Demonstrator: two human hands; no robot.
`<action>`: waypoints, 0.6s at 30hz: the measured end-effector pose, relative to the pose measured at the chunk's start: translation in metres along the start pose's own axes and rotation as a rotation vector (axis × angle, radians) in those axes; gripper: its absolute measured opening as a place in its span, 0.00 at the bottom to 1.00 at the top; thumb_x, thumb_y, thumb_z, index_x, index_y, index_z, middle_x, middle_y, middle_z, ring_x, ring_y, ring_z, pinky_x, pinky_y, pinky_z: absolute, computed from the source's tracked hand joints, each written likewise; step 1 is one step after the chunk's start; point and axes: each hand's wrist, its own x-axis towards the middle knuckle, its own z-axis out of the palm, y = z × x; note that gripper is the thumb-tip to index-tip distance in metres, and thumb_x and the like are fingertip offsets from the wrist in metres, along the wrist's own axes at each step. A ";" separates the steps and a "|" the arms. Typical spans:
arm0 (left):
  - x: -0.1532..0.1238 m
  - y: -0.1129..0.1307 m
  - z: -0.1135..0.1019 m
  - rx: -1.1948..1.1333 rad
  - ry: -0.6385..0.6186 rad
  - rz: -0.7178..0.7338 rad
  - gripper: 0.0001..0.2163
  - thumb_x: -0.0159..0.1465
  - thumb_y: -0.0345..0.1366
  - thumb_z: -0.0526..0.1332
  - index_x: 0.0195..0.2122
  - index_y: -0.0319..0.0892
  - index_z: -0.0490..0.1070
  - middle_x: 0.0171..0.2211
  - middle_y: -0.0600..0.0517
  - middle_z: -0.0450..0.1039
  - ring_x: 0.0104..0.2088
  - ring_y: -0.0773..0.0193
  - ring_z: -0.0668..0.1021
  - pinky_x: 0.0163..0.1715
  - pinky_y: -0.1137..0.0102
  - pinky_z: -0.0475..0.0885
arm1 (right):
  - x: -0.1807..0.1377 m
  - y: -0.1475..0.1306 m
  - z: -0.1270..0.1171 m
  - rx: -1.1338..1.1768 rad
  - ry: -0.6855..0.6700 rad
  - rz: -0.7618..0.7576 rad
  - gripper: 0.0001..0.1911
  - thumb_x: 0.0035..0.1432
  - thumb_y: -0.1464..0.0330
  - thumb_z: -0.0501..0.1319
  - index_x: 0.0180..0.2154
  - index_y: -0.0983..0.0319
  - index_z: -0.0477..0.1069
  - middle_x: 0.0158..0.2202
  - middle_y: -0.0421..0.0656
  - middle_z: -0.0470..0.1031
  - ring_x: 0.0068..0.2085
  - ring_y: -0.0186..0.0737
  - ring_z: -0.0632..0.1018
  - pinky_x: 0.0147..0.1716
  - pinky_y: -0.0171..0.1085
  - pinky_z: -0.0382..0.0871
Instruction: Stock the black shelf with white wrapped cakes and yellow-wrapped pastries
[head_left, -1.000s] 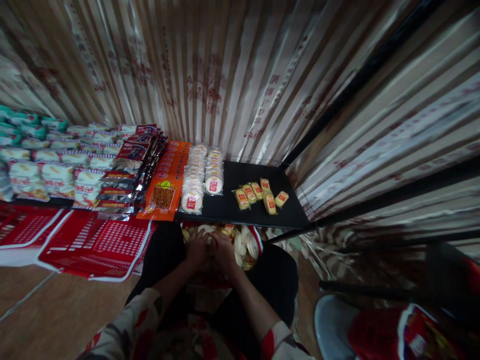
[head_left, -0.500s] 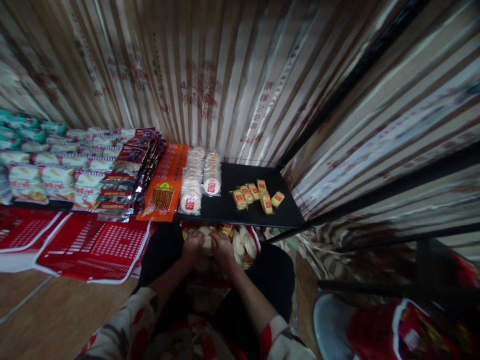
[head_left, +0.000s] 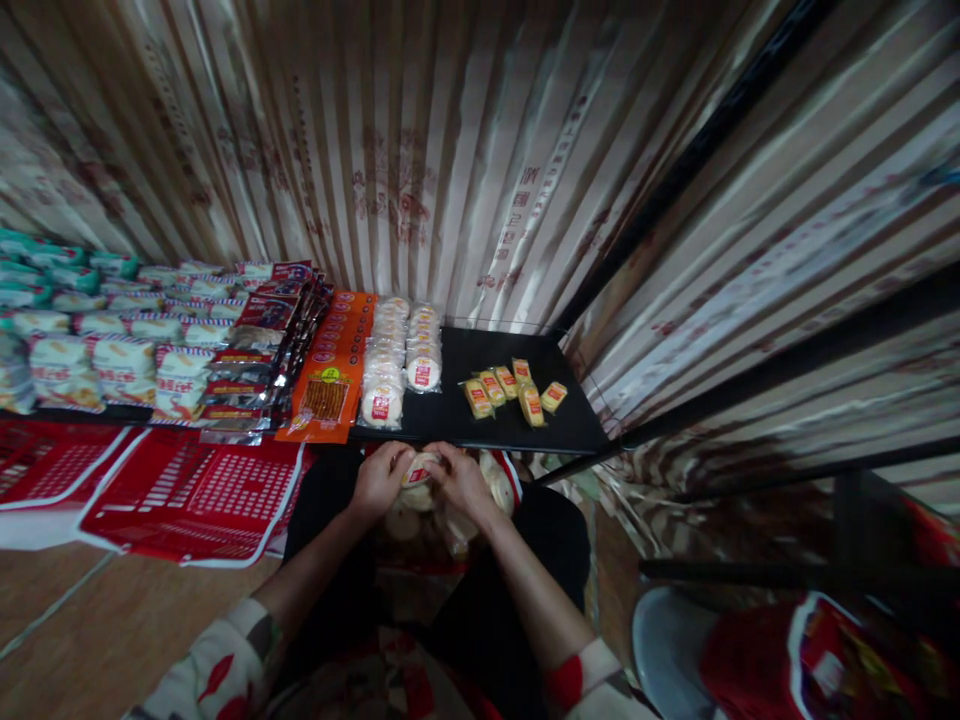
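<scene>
White pouches [head_left: 124, 370] face the front edge of the shelf [head_left: 465, 420], presumably to show labels; just before that edge, the left hand [head_left: 379, 485] clamps its fingers on a round packet [head_left: 417, 471], the right hand [head_left: 460, 480] likewise opposite, seemingly to steady it.

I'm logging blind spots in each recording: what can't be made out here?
Head view: sides of the round packet, covered by the left hand and right hand.
Head view: small print on the yellow packets, too small.
Head view: how many green packets there are, cut off by the left edge.
Head view: the rest of the red container, cut off by the bottom edge.
</scene>
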 end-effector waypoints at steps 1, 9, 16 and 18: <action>0.002 0.002 -0.001 -0.131 0.001 -0.035 0.13 0.61 0.43 0.53 0.41 0.42 0.70 0.33 0.51 0.74 0.35 0.64 0.76 0.37 0.69 0.69 | 0.000 -0.002 -0.005 0.062 0.004 0.039 0.08 0.54 0.66 0.57 0.37 0.59 0.71 0.33 0.39 0.75 0.33 0.36 0.74 0.36 0.35 0.67; 0.000 0.019 0.002 -0.757 0.085 -0.310 0.26 0.46 0.46 0.68 0.43 0.39 0.68 0.38 0.47 0.75 0.37 0.62 0.77 0.38 0.69 0.73 | -0.001 -0.003 -0.015 0.675 0.137 0.312 0.17 0.44 0.55 0.65 0.32 0.61 0.69 0.26 0.39 0.74 0.28 0.34 0.73 0.30 0.33 0.66; 0.004 0.026 0.017 -0.735 0.099 -0.280 0.18 0.49 0.46 0.65 0.35 0.38 0.70 0.33 0.49 0.77 0.34 0.62 0.78 0.35 0.70 0.73 | -0.005 0.000 -0.010 0.772 0.146 0.388 0.20 0.41 0.55 0.67 0.33 0.61 0.70 0.25 0.38 0.75 0.26 0.33 0.74 0.29 0.32 0.67; 0.009 0.027 0.019 -0.647 0.108 -0.232 0.15 0.52 0.45 0.63 0.34 0.38 0.70 0.32 0.50 0.77 0.32 0.63 0.78 0.34 0.70 0.73 | -0.003 0.002 -0.015 0.734 0.138 0.361 0.19 0.42 0.56 0.67 0.34 0.61 0.71 0.26 0.39 0.76 0.28 0.34 0.75 0.32 0.33 0.68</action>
